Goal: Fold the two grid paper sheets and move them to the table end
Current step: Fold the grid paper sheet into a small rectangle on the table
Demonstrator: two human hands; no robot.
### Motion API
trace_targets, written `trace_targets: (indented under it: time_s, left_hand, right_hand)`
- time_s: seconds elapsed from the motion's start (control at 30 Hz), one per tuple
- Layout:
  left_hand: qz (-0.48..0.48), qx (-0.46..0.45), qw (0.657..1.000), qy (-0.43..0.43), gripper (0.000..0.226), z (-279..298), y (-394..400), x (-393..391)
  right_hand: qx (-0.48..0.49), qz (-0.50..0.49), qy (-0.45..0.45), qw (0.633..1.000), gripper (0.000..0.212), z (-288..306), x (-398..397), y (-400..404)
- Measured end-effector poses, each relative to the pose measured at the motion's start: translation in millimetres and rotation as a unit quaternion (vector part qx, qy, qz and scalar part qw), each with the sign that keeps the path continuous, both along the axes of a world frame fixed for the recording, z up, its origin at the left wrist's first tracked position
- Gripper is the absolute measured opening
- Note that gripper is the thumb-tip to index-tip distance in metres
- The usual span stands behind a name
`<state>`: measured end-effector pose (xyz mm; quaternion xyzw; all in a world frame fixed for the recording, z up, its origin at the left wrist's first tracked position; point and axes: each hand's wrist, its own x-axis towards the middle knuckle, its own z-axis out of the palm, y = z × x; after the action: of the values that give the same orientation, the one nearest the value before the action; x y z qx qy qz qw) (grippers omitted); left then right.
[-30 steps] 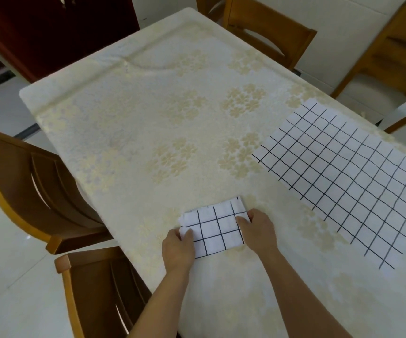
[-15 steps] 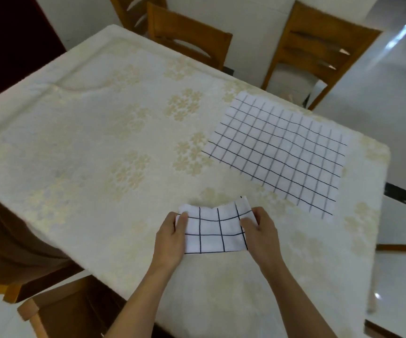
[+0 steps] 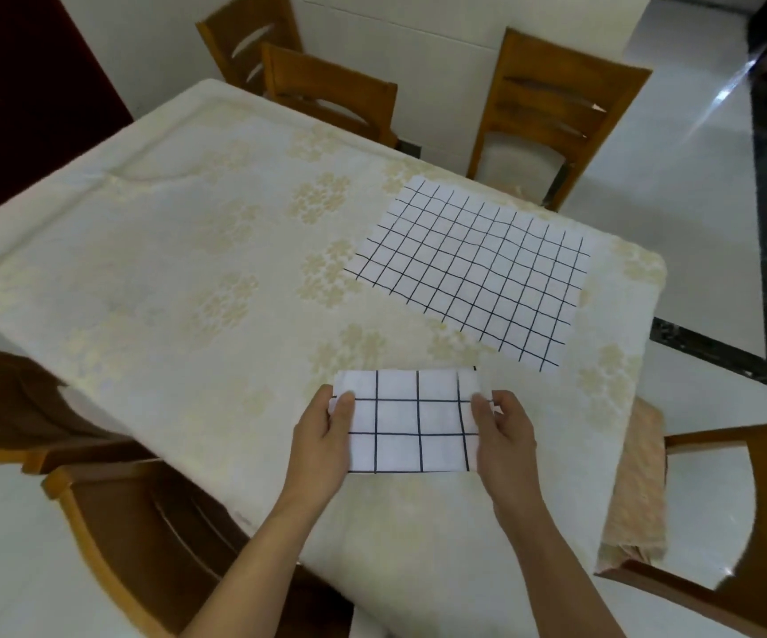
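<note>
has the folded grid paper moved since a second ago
Yes. The folded grid paper, held by the left hand and right hand, has shifted along the table toward the unfolded sheet.

table cover (image 3: 188, 278): matt cloth; sheets (image 3: 473, 269): paper; chairs (image 3: 552, 108): glossy wood; floor (image 3: 694, 177): glossy

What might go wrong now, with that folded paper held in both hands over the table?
1. The folded sheet is pinched only at its two side edges by the left hand and right hand; a loose grip may let the folds spring open.
2. The flat sheet lies close ahead, so carrying the folded one forward may brush it askew.
3. The flat sheet reaches near the table edge by a chair; a nudge might slide it off.
</note>
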<state>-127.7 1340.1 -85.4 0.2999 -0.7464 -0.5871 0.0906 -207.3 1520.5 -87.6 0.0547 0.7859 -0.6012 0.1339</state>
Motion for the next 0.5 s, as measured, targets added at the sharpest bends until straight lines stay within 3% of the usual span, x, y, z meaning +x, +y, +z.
trace_targets:
  time_s: [0.27, 0.5]
  left_hand:
    - [0.152, 0.020, 0.988, 0.025, 0.036, 26.8, 16.3, 69.6]
    - [0.336, -0.020, 0.941, 0.029, 0.029, 42.4, 0.8, 168.1]
  right_hand:
    - [-0.033, 0.157, 0.044, 0.986, 0.022, 29.0, 21.5, -18.9]
    - [-0.062, 0.324, 0.064, 0.942, 0.014, 46.8, 79.0, -83.8]
